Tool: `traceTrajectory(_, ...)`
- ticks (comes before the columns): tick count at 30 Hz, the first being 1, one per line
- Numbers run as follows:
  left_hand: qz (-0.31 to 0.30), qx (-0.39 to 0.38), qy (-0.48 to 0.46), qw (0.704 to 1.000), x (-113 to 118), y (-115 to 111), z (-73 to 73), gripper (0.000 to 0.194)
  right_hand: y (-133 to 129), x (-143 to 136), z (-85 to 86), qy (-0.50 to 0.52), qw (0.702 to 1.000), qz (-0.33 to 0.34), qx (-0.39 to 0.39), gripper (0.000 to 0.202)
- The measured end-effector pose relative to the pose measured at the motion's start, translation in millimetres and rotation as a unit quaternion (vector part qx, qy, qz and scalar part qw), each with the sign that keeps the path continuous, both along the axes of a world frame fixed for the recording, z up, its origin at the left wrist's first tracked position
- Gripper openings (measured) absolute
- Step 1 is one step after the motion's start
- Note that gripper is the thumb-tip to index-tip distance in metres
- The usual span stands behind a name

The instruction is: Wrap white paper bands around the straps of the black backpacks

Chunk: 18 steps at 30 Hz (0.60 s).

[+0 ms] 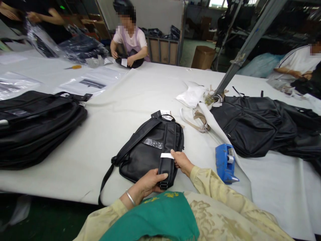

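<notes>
A black backpack (140, 159) lies on the pale table with its straps facing up. One strap (168, 140) runs down its right side and has a white band (167, 155) across it. The thumb of my left hand (151, 180) presses on the lower end of this strap, near the buckle, with the fingers beneath. My right hand (181, 161) pinches the strap's right edge at the white band. The other strap (136, 140) slants down to the left, its webbing hanging over the table edge. Tags (162, 114) lie by the top handle.
Stacked black bags (37, 127) lie at left, more black bags (250, 124) at right. A blue tape dispenser (225, 164) is right of my right hand. Beyond it are a metal post (240, 57) and loose straps (198, 120). A person (130, 43) handles a black item across the table.
</notes>
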<state>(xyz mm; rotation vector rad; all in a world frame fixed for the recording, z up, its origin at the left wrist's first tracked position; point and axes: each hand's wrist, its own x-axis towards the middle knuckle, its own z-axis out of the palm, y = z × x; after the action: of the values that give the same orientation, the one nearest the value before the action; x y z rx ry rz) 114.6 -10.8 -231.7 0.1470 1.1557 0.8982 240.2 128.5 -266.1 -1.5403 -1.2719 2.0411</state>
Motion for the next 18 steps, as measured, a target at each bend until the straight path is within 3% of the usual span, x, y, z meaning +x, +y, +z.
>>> traceTrajectory(4, 0.031, -0.036, 0.011, 0.999, 6, -12, 6.1, 0.049, -8, 14, 6.9, 0.099, 0.979, 0.076, -0.160, 0.047)
traceTrajectory(7, 0.032, -0.031, 0.024, 0.999, 13, -9, 7.9, 0.042, -19, 7, 10.7, 0.170, 0.960, 0.031, -0.219, 0.022)
traceTrajectory(10, 0.035, -0.024, 0.027, 0.999, 22, -6, 10.1, 0.038, -23, -10, 8.5, 0.189, 0.955, -0.024, -0.225, 0.013)
traceTrajectory(14, 0.036, -0.007, 0.082, 0.996, 36, -10, 16.0, 0.035, -20, -22, 3.2, 0.174, 0.961, -0.036, -0.212, 0.014)
traceTrajectory(16, -0.008, 0.017, 0.140, 0.990, 37, -13, 18.4, 0.034, -18, -16, 1.9, 0.184, 0.960, -0.021, -0.209, 0.013)
traceTrajectory(18, -0.078, 0.063, 0.248, 0.964, 25, -15, 18.9, 0.034, -15, -1, 0.2, 0.205, 0.959, -0.004, -0.195, 0.011)
